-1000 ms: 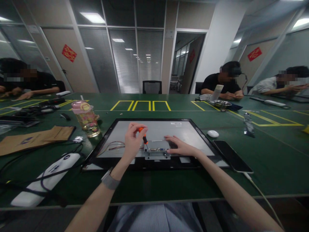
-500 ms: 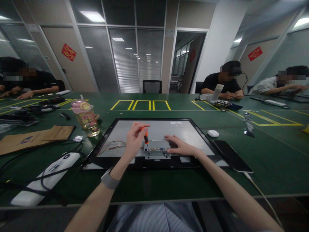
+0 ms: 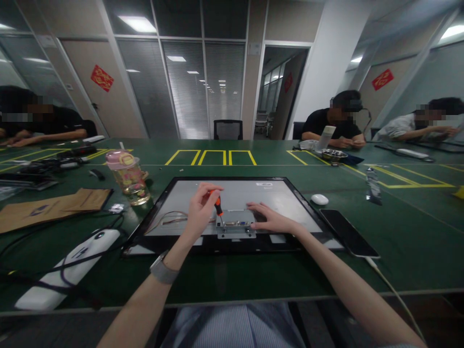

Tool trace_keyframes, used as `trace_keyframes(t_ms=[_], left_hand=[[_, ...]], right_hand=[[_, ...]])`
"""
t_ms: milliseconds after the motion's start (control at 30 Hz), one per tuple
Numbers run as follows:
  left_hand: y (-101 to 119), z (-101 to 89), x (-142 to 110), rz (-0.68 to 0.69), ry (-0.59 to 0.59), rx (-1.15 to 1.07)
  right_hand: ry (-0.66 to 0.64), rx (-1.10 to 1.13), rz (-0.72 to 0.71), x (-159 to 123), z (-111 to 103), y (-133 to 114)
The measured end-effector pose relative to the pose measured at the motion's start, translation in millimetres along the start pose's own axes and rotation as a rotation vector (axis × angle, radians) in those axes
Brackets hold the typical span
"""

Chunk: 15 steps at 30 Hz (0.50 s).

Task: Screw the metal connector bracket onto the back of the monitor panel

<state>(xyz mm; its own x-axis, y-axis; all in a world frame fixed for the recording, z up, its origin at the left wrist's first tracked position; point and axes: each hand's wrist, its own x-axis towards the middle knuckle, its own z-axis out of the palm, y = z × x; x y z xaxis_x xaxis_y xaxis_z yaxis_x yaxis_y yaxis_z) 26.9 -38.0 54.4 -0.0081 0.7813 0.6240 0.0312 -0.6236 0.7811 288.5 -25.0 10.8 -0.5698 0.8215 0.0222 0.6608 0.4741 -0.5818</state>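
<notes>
My left hand [image 3: 201,208] is closed around the handle of an orange and black screwdriver [image 3: 218,207]. The screwdriver leans slightly, its tip down at the left end of a metal bracket [image 3: 236,236] with connector ports. This bracket sits at the near edge of a display panel [image 3: 232,193], which lies face down with its silver back up inside a black frame. My right hand [image 3: 270,218] rests on the bracket's right side, fingers spread. Thin coloured wires [image 3: 170,217] run across the panel to the left of my left hand.
Left of the panel stand a pink-lidded cup [image 3: 128,176], a brown paper envelope [image 3: 54,208] and a white power strip [image 3: 72,268] with black cables. To the right lie a phone [image 3: 348,233] on a cable and a white case [image 3: 319,199]. Co-workers sit across the table.
My left hand shifts only slightly on the screwdriver, whose tip stays at the bracket's left end. My right hand keeps its place.
</notes>
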Motion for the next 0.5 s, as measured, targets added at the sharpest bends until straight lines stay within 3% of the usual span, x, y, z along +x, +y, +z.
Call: trace_keyframes(t_ms=[167,333,500], left_hand=[[-7.7,-0.9,-0.4,-0.074,-0.025,-0.207],[-2.2,0.0,-0.1,0.026,0.018,-0.077],[-3.9,-1.2,-0.7,-0.039,-0.029,-0.099]], right_hand=[[-0.016,-0.004,-0.005,0.8,0.4,0.8],[-0.013,-0.005,-0.003,0.9,0.4,0.8],[-0.019,-0.005,-0.003,0.5,-0.8,-0.9]])
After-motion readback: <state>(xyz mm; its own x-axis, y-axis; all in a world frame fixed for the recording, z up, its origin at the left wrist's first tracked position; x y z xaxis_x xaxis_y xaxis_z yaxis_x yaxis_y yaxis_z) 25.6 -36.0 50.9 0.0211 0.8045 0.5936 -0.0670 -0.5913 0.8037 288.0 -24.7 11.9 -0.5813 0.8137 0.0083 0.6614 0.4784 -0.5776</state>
